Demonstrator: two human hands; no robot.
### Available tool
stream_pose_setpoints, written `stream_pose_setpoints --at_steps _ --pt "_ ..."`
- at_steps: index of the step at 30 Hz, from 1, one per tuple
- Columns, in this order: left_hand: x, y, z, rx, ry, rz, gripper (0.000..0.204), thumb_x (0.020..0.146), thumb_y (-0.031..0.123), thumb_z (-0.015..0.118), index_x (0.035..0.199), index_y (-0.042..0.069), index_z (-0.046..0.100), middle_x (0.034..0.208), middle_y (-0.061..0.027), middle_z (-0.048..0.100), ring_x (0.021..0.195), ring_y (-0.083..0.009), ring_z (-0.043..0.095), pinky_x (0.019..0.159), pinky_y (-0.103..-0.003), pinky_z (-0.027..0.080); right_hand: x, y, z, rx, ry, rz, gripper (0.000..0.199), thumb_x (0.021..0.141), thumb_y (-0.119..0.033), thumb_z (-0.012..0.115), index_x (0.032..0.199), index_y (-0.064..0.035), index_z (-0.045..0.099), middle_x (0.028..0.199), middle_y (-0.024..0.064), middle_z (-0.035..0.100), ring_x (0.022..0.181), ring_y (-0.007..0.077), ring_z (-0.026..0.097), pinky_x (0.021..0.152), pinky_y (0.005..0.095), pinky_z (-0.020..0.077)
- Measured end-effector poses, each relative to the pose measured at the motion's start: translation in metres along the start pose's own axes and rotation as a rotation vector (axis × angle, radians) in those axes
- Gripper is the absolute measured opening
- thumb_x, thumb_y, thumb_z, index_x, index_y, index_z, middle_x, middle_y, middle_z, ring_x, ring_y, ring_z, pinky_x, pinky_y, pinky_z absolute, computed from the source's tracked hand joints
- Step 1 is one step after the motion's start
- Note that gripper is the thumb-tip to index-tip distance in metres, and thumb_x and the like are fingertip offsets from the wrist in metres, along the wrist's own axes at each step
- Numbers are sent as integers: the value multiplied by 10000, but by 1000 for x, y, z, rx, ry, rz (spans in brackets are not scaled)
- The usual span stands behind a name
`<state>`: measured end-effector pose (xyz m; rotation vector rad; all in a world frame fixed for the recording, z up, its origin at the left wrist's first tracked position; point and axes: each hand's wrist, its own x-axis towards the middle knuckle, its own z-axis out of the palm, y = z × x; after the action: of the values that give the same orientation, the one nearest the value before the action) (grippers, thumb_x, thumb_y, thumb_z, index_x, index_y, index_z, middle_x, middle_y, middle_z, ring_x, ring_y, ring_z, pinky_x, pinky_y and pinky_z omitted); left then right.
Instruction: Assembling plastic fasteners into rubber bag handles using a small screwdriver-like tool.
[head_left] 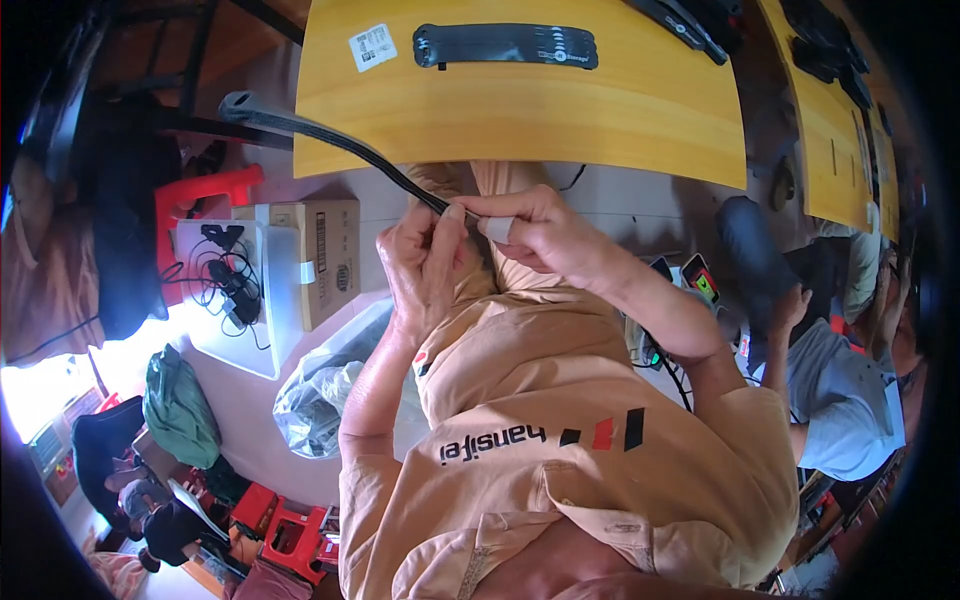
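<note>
My left hand [425, 265] and my right hand [530, 230] meet below the edge of a yellow table [560, 110], in front of my peach shirt. Both pinch the near end of a long black strap [340, 145]. It runs up and to the left, ending in a grey tip [238, 103] beyond the table's corner. One finger of my right hand wears a white tape wrap [497, 228]. On the table lie a second flat black strap [505, 45] and a white label [372, 46].
To the left on the floor are a cardboard box [330, 255], a white tray of black cables [235, 295], a red stool [200, 190], a plastic bag [320, 385] and a green cloth [178, 405]. A person in a grey shirt [840, 390] sits at the right by another yellow table [835, 130].
</note>
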<state>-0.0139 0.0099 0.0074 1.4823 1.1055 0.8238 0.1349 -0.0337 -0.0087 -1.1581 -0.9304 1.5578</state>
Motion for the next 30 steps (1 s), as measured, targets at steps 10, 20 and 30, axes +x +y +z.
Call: stream_pose_setpoints --at_steps 10,20,30 --pt "-2 2 1 -454 -23 -333 257 821 157 564 601 36 510 463 -28 473 355 -70 400 347 -184 296 -5 -17 -8 366 -159 404 487 748 63 347 1189 -53 517 505 -62 308 407 16 232 361 173 195" --pt "-1 5 -11 -465 -10 -331 282 799 162 576 554 42 505 467 -12 474 349 -49 400 334 -182 283 -6 -26 -10 -111 -20 -184 205 804 -70 567 990 9 597 741 -21 514 642 24 421 577 184 366" --pt "-11 27 -19 -339 -332 -417 256 814 143 544 606 -7 553 496 -15 505 376 -47 433 349 -172 311 2 -28 -15 -270 -418 -155 148 777 -106 599 790 16 518 655 56 481 630 92 425 572 250 356"
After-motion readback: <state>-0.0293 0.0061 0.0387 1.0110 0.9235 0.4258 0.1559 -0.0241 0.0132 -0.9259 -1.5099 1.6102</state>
